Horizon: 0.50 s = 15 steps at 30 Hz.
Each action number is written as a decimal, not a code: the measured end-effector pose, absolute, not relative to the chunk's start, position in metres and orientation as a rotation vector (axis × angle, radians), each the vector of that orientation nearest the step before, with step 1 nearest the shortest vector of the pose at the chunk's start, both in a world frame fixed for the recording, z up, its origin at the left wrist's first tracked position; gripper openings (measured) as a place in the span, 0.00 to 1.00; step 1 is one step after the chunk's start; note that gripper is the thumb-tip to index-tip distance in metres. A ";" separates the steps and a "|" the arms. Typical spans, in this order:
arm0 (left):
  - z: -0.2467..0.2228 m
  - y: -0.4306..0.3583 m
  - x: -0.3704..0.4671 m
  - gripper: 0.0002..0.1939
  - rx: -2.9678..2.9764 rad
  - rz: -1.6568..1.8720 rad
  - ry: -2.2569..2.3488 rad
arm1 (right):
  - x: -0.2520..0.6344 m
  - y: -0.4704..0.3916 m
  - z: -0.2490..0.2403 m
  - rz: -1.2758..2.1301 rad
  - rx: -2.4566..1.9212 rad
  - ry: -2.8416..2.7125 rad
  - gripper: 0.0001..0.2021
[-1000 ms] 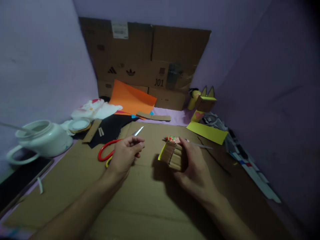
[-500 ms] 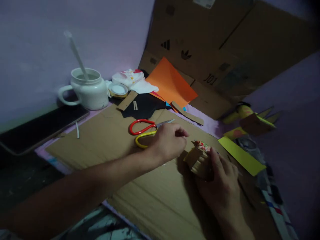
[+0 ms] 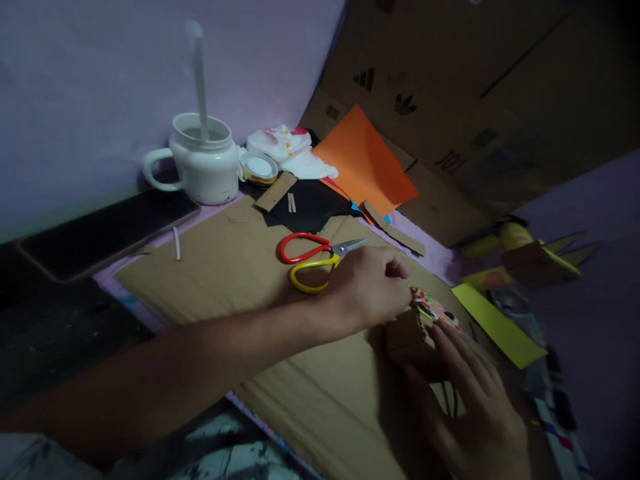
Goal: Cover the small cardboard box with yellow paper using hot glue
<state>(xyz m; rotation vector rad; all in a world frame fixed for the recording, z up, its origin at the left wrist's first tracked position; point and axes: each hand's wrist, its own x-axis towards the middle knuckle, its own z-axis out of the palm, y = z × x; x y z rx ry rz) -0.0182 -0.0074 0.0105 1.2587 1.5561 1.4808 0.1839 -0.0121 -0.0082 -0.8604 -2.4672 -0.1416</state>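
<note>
A small folded cardboard piece (image 3: 406, 339), box-like, carries a colourful patterned patch (image 3: 435, 308) along its top. My right hand (image 3: 475, 400) grips it from the right, thumb below and fingers over the top. My left hand (image 3: 373, 290) reaches across from the left, fingers curled in a pinch at the patch's near-left corner; whatever lies between the fingertips is hidden. Just behind my left wrist are scissors (image 3: 320, 257) with one red and one yellow handle, lying on the flat cardboard sheet (image 3: 230, 267).
A white mug (image 3: 207, 167) with a stick in it stands at the back left, beside a dark phone (image 3: 110, 233). Orange paper (image 3: 367, 167), a black sheet (image 3: 310, 207) and cardboard strips (image 3: 395, 230) lie behind. Yellow paper (image 3: 500, 327) is at right; a large cardboard box (image 3: 450, 100) stands behind.
My left hand has come right against the cardboard piece, closing the gap between them. The piece has turned in my right hand. The whole view has shifted slightly.
</note>
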 end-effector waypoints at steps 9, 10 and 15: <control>0.009 -0.008 -0.017 0.06 1.256 1.468 1.551 | 0.185 -0.006 -0.010 -0.248 -0.812 -2.436 0.20; 0.009 -0.008 -0.017 0.06 1.255 1.464 1.549 | 0.185 -0.007 -0.011 -0.257 -0.820 -2.427 0.20; 0.009 -0.008 -0.016 0.06 1.255 1.437 1.545 | 0.185 -0.010 -0.014 -0.269 -0.858 -2.418 0.20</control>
